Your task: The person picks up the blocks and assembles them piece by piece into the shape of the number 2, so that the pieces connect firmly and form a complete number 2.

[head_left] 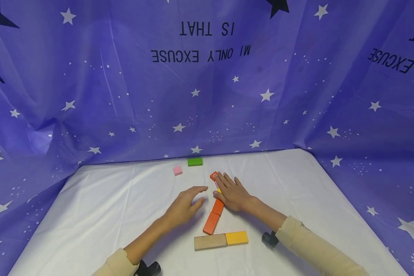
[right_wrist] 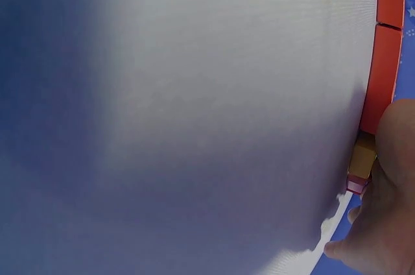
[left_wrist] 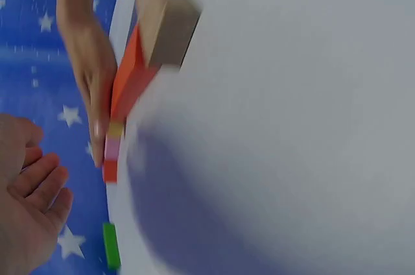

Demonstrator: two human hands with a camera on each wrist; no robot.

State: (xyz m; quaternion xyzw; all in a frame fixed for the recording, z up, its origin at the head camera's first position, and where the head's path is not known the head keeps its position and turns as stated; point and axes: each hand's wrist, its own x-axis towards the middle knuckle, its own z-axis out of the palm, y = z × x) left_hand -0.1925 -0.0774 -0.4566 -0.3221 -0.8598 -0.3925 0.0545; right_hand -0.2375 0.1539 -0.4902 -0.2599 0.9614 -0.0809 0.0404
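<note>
A line of small blocks runs away from me across the white table. Two orange-red blocks, one nearer (head_left: 211, 223) and one farther (head_left: 218, 207), lead to a small yellow block (right_wrist: 363, 156), a pink block (left_wrist: 112, 148) and a red block (head_left: 213, 176) at the far end. My right hand (head_left: 232, 193) lies along the right side of the far blocks, fingers fairly straight and touching them, partly covering the yellow and pink ones. Left of the line, my left hand (head_left: 181, 207) hovers with fingers loosely bent and nothing held.
Crosswise at the near end lie a plain wooden block (head_left: 210, 242) and a yellow block (head_left: 237, 238), end to end. A green block (head_left: 195, 162) and a loose pink block (head_left: 177, 171) sit near the back edge. A purple star-printed curtain (head_left: 214, 111) hangs behind.
</note>
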